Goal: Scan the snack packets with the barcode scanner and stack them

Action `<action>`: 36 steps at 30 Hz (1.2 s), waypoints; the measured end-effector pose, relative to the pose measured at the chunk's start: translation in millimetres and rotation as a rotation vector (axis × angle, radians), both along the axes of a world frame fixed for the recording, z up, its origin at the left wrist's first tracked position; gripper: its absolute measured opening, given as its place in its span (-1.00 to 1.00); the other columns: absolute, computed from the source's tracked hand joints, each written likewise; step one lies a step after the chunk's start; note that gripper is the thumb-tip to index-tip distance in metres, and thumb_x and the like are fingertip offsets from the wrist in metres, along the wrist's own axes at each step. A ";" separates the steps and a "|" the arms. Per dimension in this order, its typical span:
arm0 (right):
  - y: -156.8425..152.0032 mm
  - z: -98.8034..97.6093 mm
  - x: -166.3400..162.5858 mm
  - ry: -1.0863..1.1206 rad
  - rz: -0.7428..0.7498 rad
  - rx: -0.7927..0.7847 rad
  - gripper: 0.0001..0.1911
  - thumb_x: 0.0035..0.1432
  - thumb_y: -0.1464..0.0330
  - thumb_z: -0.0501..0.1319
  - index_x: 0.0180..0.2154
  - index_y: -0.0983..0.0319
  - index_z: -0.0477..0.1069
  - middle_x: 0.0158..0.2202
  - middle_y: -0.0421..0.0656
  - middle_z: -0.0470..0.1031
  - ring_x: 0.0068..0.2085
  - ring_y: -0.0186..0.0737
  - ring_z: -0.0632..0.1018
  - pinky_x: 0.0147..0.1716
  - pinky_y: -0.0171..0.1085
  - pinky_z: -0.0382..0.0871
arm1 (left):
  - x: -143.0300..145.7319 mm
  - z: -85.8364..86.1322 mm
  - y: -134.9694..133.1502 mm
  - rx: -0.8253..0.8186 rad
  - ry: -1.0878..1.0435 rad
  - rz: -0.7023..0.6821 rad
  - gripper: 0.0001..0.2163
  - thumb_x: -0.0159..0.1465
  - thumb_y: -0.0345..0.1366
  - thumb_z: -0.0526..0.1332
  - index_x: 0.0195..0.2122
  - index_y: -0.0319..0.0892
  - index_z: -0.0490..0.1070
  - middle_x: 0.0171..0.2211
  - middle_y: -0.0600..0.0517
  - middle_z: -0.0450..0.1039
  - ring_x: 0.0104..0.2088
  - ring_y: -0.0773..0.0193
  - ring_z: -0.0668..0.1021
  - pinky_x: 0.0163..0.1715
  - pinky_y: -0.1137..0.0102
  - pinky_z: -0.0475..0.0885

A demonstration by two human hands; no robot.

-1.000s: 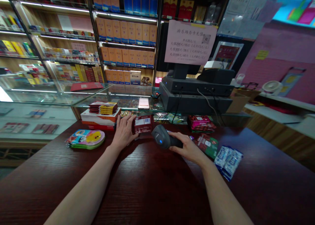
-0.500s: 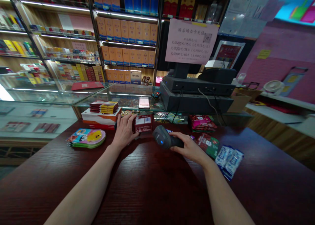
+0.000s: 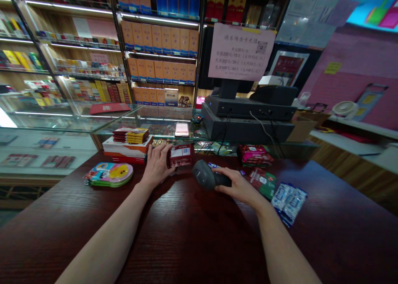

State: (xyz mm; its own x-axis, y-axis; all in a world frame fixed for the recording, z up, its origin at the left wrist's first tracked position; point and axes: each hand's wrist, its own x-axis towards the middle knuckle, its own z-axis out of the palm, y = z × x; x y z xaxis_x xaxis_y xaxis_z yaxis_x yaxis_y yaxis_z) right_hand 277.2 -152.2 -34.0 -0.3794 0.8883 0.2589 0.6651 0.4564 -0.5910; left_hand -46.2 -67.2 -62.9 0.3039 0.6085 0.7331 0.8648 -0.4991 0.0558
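My left hand (image 3: 157, 164) is closed round a dark red snack packet (image 3: 180, 156), tilted up so its white barcode label faces me. My right hand (image 3: 239, 185) grips the handle of a dark grey barcode scanner (image 3: 203, 174), whose head points at the packet from the right, a short gap away. Both hands hover just above the dark wooden counter (image 3: 192, 234).
On the counter lie a colourful flat pack (image 3: 108, 174) at left, a red-and-green packet (image 3: 260, 181), blue-white sachets (image 3: 288, 201) and a pink packet (image 3: 255, 154) at right. A stack of boxes (image 3: 127, 145), a glass display case and a black till (image 3: 248, 118) stand behind.
The blue light on the scanner head, lit in the earlier frames, is off now. The hands, the packet and the scanner have barely moved.
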 end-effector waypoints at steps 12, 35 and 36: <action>-1.6 -8.0 -11.6 -0.147 0.066 -0.080 -0.36 -0.01 0.29 0.41 0.15 0.05 0.41 0.15 -0.12 0.50 0.17 0.04 0.46 0.19 0.00 0.18 | 1.4 1.2 -0.9 0.002 -0.002 -0.017 -0.22 0.16 -0.19 0.33 0.36 -0.10 -0.02 0.17 -0.21 0.27 0.26 -0.09 0.33 0.36 -0.17 -0.08; 8.4 -9.3 -11.5 0.257 -0.208 0.000 -0.58 0.25 0.19 0.21 0.11 0.13 0.43 -0.01 -0.09 0.59 -0.01 -0.09 0.58 0.03 -0.08 0.41 | 30.1 12.0 -17.6 0.028 0.060 -0.171 -0.21 0.18 -0.19 0.34 0.37 -0.06 -0.04 0.21 -0.17 0.27 0.27 -0.08 0.31 0.39 -0.15 -0.08; 11.2 -11.8 -13.0 0.298 -0.241 0.008 -0.56 0.24 0.20 0.22 0.13 0.13 0.41 -0.01 -0.09 0.59 -0.01 -0.09 0.58 0.01 -0.09 0.42 | 32.0 12.1 -18.6 0.023 0.063 -0.184 -0.22 0.18 -0.19 0.33 0.37 -0.06 -0.04 0.22 -0.17 0.27 0.27 -0.07 0.32 0.39 -0.15 -0.09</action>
State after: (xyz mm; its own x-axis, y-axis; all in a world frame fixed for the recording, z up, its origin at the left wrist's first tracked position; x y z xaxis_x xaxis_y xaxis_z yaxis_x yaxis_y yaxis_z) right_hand 264.2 -141.0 -45.8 -0.0666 0.9402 0.3340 0.5533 0.3134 -0.7718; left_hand -14.2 -85.7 -50.8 0.4543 0.5220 0.7219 0.7601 -0.6497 -0.0085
